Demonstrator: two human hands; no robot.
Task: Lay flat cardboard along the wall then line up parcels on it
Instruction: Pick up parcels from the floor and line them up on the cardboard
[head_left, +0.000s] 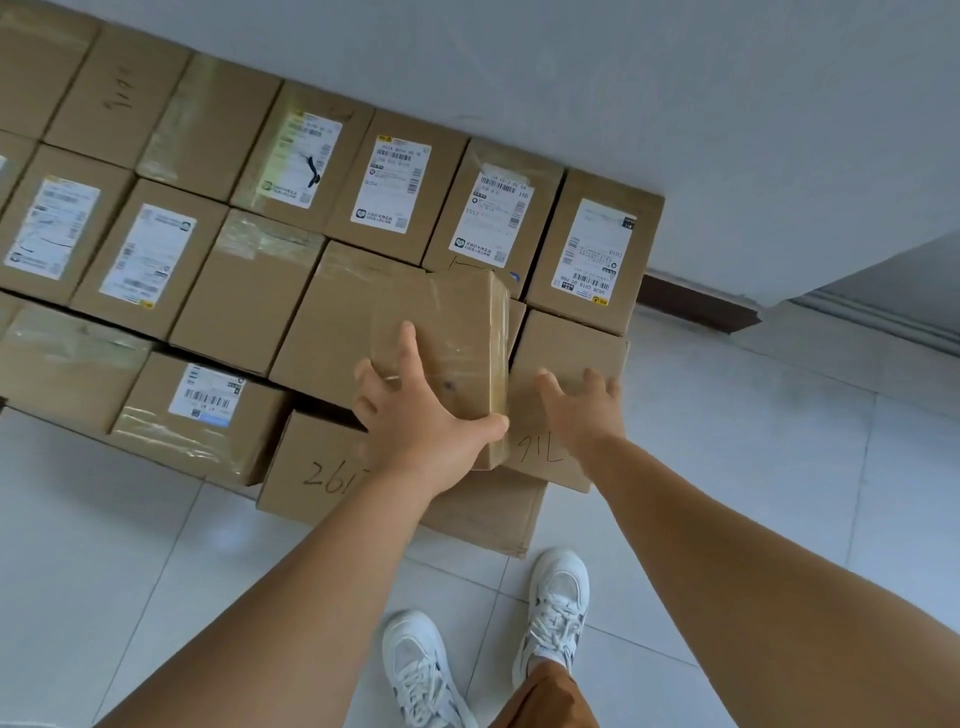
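The left hand (415, 410) grips a taped parcel (447, 358), thumb hooked round its near corner, above the parcel rows (218, 218) lining the wall (675, 104). Right of that parcel, the right hand (582, 410) spreads wide over a box marked in pen (566, 353). White shoes (558, 608) stand on floor tiles (779, 493) nearby.

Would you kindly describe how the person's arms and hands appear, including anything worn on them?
Both arms are bare to the frame edge: no sleeves, gloves, watch or rings show. The left hand and right hand carry no markings. Lower down, white lace-up sneakers and brown trousers are visible.
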